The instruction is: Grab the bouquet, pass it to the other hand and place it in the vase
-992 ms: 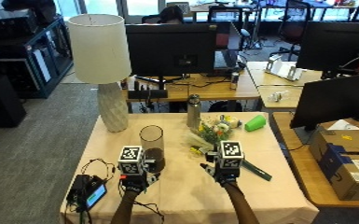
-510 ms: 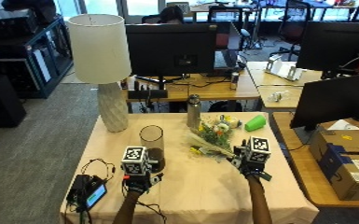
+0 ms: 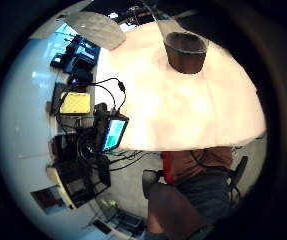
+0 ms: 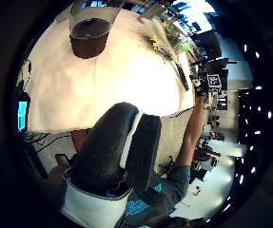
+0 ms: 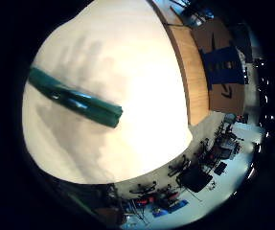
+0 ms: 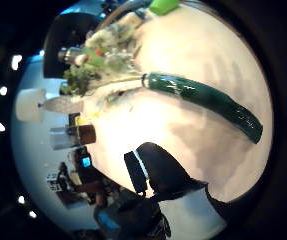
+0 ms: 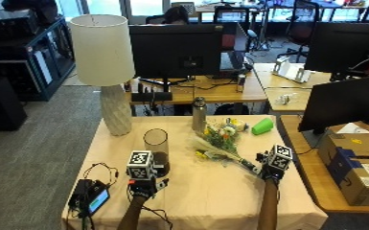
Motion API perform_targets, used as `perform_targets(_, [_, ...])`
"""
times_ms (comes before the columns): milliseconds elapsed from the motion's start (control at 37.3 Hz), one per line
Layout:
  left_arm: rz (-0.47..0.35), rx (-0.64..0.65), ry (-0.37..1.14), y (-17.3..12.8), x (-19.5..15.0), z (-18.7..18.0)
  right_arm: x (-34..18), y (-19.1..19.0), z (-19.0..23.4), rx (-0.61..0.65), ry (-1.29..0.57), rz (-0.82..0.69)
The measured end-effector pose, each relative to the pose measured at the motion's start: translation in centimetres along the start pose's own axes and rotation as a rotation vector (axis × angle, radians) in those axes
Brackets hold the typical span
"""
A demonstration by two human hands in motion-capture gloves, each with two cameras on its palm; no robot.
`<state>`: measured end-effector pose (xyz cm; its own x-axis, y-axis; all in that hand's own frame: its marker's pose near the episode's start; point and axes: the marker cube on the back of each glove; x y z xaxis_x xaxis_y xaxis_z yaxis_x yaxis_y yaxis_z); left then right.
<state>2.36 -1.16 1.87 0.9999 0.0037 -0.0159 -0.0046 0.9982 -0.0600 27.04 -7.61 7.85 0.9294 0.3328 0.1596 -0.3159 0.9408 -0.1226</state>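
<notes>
The bouquet (image 7: 220, 140) lies on the tan tablecloth at centre right, flowers pointing to the back and its dark green wrapped stem (image 7: 247, 164) pointing to the front right. My right hand (image 7: 269, 171) hovers over the end of that stem with its fingers spread, holding nothing. The right thumb side palm view shows the stem (image 6: 203, 100) lying on the cloth just beyond the thumb (image 6: 158, 172). The vase (image 7: 156, 151), a clear glass cylinder with a dark bottom, stands left of the bouquet. My left hand (image 7: 145, 186) is low over the cloth in front of the vase, open and holding nothing.
A tall white lamp (image 7: 104, 62) stands at the back left, with a metal bottle (image 7: 199, 115) and a green cup (image 7: 262, 126) at the back. A small screen device with cables (image 7: 91, 197) lies at the front left corner. Cardboard boxes (image 7: 356, 163) sit beyond the table's right edge.
My right hand has moved to the right, from near the table's middle to above the end of the bouquet's stem. The left hand has stayed in front of the vase.
</notes>
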Motion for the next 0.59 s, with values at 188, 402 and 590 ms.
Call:
perform_targets(188, [-0.018,0.0,-0.01,-0.7,-0.2,0.8,2.8,0.4,3.3,-0.163,0.011,0.095])
perform_targets(402, [-0.01,-0.02,-0.019,-1.4,-0.1,1.5,4.2,-0.8,5.3,-0.113,-0.015,0.109])
perform_targets(590, [-0.005,-0.033,-0.032,-1.5,0.0,1.8,3.9,-0.1,4.8,-0.106,-0.03,0.114])
